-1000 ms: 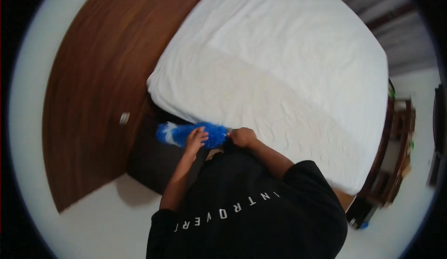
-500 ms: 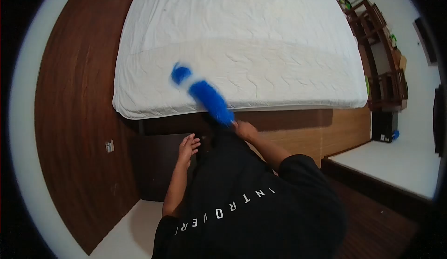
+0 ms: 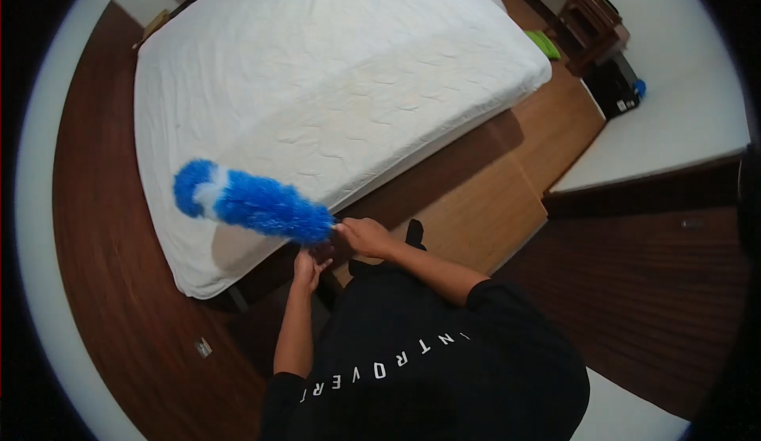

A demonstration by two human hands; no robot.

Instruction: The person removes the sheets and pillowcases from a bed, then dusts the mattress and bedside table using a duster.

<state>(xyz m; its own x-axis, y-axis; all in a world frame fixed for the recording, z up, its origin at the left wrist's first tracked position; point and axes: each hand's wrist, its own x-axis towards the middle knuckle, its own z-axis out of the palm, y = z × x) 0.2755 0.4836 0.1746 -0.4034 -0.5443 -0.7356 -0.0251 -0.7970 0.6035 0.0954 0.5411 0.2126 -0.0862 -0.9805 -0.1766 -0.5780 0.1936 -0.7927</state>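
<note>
The bed (image 3: 333, 13) is bearing a white, wrinkled cover (image 3: 230, 60), a creamier strip (image 3: 372, 112) (quilted in wavy lines) running along its near edge. Past the near right corner, a black box (image 3: 609, 88) is standing on the light-brown wooden floor (image 3: 476, 215). Something green (image 3: 544, 44) is showing beside that corner.

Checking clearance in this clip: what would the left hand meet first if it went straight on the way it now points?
The left hand would probably meet the blue duster first; depth is unclear, so it might pass underneath toward the mattress instead.
</note>
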